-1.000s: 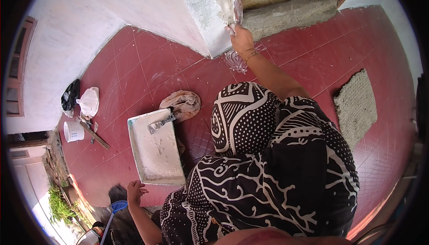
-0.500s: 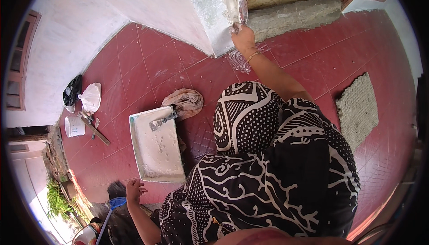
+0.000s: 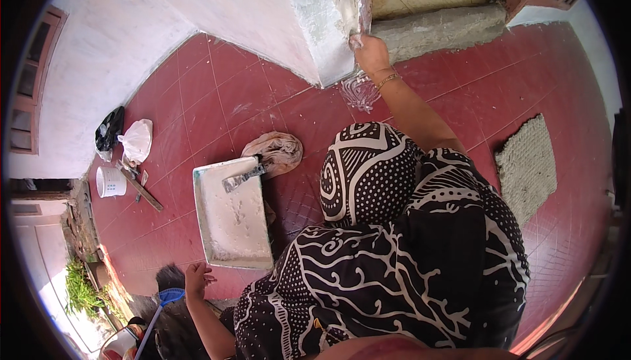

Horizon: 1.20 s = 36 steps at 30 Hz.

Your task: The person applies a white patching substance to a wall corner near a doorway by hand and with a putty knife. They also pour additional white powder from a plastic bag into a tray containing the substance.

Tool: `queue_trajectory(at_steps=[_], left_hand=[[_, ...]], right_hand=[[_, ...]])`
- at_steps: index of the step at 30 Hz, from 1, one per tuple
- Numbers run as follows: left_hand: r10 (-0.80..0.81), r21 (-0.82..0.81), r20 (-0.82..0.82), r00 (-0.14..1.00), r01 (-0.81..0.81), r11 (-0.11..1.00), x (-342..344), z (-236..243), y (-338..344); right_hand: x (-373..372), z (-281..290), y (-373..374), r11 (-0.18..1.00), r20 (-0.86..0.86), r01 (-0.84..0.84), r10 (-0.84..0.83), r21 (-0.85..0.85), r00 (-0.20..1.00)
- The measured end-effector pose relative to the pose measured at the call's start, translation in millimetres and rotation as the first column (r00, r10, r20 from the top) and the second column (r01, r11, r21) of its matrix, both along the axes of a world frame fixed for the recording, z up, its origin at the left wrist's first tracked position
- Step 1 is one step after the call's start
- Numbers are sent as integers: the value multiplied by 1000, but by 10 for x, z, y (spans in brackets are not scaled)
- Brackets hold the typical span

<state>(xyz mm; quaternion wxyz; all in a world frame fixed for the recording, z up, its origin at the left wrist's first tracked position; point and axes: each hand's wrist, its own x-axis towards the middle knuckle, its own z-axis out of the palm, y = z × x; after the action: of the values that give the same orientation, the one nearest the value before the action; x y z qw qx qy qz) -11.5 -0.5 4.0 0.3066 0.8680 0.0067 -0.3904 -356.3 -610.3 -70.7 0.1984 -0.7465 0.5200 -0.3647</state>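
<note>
My right hand reaches forward to the foot of the door post, where the wall's edge is coated in white paste. Its fingers are bent and pressed together against that edge; what they hold, if anything, is hidden. My left hand hangs with loosely bent, parted fingers and nothing visible in them, beside the near left corner of a shallow tray. White paste coats the tray's inside. A putty knife lies across its far right corner, next to a crumpled, stained cloth.
White smears mark the red tiled floor below my right hand. Left are a white bucket, a wooden stick, and black and white plastic bags. A grey mat lies right; a blue broom is near left.
The view has shifted slightly, so the scene sits a little further right. My right hand has moved slightly rightward at the post's foot; my left hand stays beside the tray.
</note>
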Motion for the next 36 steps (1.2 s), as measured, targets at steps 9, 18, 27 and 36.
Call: queue_trajectory(at_steps=[9,18,27,36], left_hand=[[-13,23,12,1000,13,1000,-20,26,-32],[-49,-3,-7,999,49,999,47,-12,-19],[-78,-33,3,997,78,996,51,9,-64],[-28,-116,56,998,35,993,-28,133,-82]], right_hand=[[265,582,463,926,-290,-124,16,-356,957],[226,103,588,896,-409,-102,-94,-432,908],[271,1354,339,769,-179,-29,-112,-639,977],[153,955,482,862,-404,-94,-135,-499,905]])
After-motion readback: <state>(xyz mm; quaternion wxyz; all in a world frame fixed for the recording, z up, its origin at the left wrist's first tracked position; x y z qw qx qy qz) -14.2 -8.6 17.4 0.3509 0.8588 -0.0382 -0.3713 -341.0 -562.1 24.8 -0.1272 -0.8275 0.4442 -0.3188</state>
